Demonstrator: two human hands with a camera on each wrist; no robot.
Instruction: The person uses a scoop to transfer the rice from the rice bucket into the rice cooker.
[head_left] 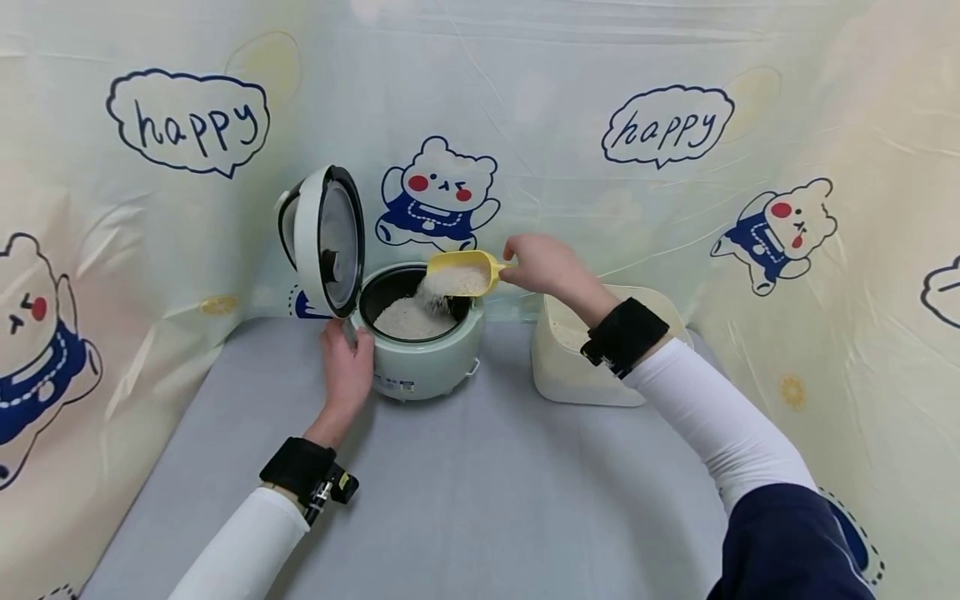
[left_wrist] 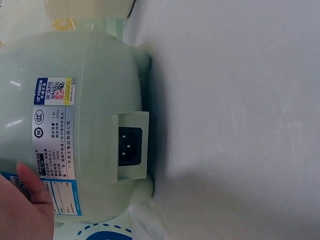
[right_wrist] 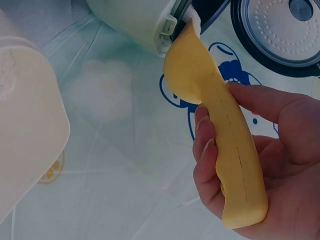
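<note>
A pale green rice cooker (head_left: 427,367) stands with its lid (head_left: 341,242) raised at the left and a mound of white rice (head_left: 412,318) in its dark inner pot. My right hand (head_left: 547,265) grips the handle of a yellow scoop (right_wrist: 232,155), tilted over the pot's right rim. Rice (head_left: 461,279) fills the scoop, and grains spill from its edge into the pot. My left hand (head_left: 347,367) holds the cooker's left side below the lid hinge. In the left wrist view its thumb (left_wrist: 35,185) lies by the cooker's labels; the other fingers are mostly hidden there.
Right of the cooker stands a cream bin (head_left: 592,383) with rice inside, partly behind my right wrist. The cooker's power socket (left_wrist: 130,146) faces left, with no cord in it. A patterned sheet (head_left: 555,125) hangs behind the grey-covered table (head_left: 480,500).
</note>
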